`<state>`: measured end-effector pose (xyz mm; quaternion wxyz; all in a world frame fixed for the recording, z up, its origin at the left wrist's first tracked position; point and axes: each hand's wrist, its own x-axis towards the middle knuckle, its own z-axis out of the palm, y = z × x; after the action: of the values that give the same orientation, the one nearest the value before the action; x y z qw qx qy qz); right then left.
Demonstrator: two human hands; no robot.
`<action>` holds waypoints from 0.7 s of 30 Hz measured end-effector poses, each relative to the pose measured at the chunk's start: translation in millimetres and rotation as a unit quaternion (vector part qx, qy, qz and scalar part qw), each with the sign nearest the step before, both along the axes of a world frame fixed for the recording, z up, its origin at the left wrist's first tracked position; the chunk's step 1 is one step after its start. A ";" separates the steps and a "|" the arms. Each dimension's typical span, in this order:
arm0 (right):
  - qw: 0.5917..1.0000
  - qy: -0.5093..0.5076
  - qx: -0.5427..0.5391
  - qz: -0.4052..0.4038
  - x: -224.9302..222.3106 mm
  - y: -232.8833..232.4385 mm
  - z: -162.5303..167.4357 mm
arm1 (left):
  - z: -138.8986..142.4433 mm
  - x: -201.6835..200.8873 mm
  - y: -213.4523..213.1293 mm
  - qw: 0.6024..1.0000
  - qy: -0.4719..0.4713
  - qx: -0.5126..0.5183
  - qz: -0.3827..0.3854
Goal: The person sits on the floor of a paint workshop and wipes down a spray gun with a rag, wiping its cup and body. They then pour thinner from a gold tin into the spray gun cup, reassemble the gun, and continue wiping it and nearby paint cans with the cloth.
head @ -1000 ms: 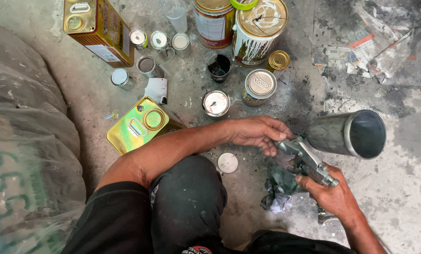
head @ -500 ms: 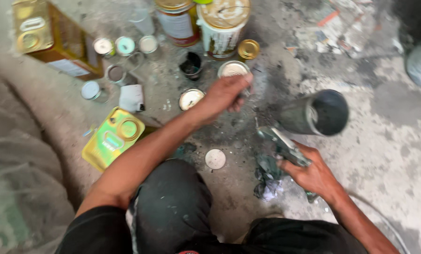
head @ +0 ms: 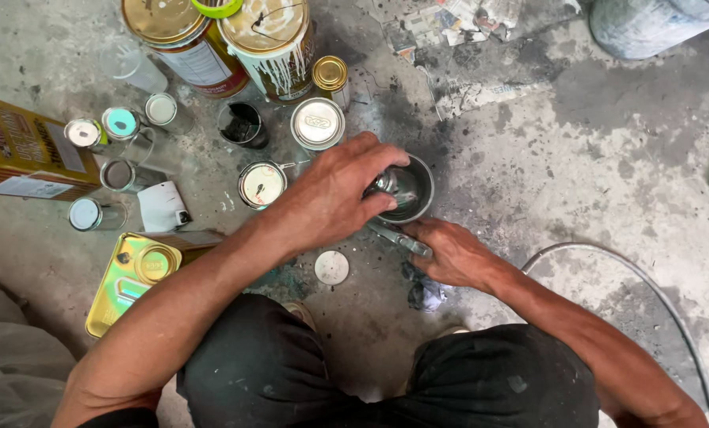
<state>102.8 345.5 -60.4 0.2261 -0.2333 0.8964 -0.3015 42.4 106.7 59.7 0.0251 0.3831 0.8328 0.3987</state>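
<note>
Left hand (head: 330, 198) closes its grip around the metal cup's (head: 406, 189) rim while right hand (head: 453, 254) clamps the spray gun (head: 398, 238) beneath; steady, level twisting seems wisest.

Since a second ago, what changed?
The metal cup, lying on its side before, now stands upright. The left hand went to the small cans and came back onto its rim. The right hand still holds the spray gun. Cans unmoved.

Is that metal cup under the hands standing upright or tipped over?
Upright: the metal cup shows its round open mouth to the camera, with the left hand over its rim.
</note>
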 end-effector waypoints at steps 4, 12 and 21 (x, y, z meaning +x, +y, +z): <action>0.999 0.001 -0.040 0.005 1.0 -0.5 -3.0 | -14.6 -1.0 5.5 0.998 0.003 -0.058 0.000; 0.992 -0.069 -0.101 -0.041 -1.7 0.3 -15.5 | -35.5 1.4 -0.8 0.999 0.007 0.009 0.039; 0.986 -0.114 -0.080 -0.091 -2.9 12.7 -24.5 | -72.2 -19.0 -10.5 0.990 -0.110 0.060 0.072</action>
<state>99.8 358.2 -84.9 0.2792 -0.1320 0.8551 -0.4165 23.4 96.3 -12.4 0.0654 0.2768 0.8250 0.4883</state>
